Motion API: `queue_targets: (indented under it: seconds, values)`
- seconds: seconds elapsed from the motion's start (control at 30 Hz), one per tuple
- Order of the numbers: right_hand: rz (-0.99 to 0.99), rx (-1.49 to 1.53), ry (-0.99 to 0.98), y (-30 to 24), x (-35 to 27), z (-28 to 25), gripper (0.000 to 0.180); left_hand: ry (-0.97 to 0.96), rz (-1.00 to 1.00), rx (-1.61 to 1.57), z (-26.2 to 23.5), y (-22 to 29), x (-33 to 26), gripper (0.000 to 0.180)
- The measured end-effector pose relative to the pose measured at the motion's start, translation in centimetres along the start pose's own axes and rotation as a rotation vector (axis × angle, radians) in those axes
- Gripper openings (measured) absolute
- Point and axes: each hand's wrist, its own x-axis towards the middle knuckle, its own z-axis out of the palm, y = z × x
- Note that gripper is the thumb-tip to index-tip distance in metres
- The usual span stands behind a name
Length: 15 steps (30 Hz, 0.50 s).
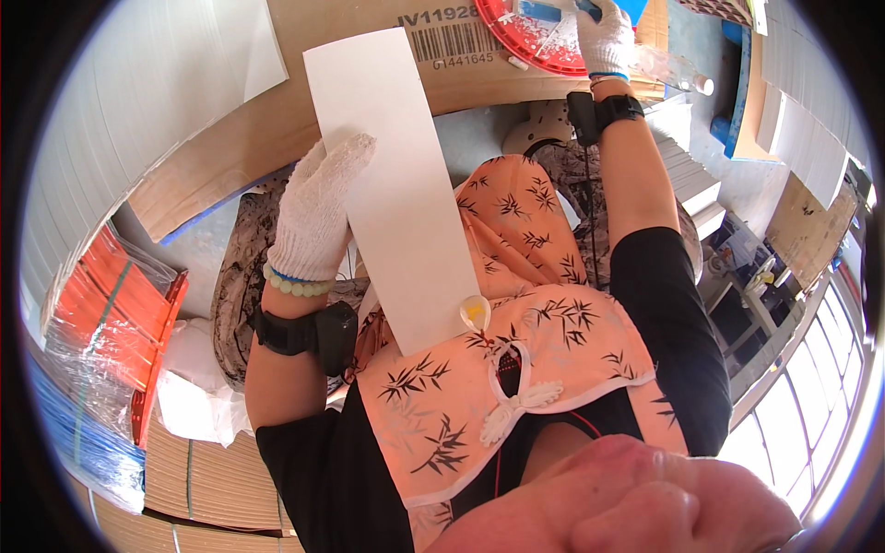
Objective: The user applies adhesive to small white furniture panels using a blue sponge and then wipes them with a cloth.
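Observation:
My left hand (323,198), in a white knitted glove, grips a long white rectangular board (401,194) by its left side, the thumb lying across its face. The board slants from the cardboard surface down to my apron. At the upper right, my right hand (608,44), also gloved, is over the rim of a red round tray (493,32) scattered with small white scraps. Its fingers bend beside a flat light-blue object (542,11); their tips are partly cut off by the frame's top edge, and what they pinch cannot be made out.
A large cardboard box (359,17) with printing lies before me. A clear plastic bottle (673,69) lies right of the tray. Stacked white boards (175,55) stand at the left, above film-wrapped orange panels (101,313). More white boards (687,175) are stacked at the right.

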Motion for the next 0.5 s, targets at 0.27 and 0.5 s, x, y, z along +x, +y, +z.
queue_targets:
  seconds: [0.27,0.5]
  values:
    - [0.084,0.101,0.006,0.3,0.2,0.2,0.021,-0.018,0.002,-0.013,-0.7,0.2,0.1,0.03]
    - [0.642,1.011,-0.062,-2.5,3.0,-2.3,0.021,-0.165,0.403,0.504,0.1,1.5,-0.3,0.023]
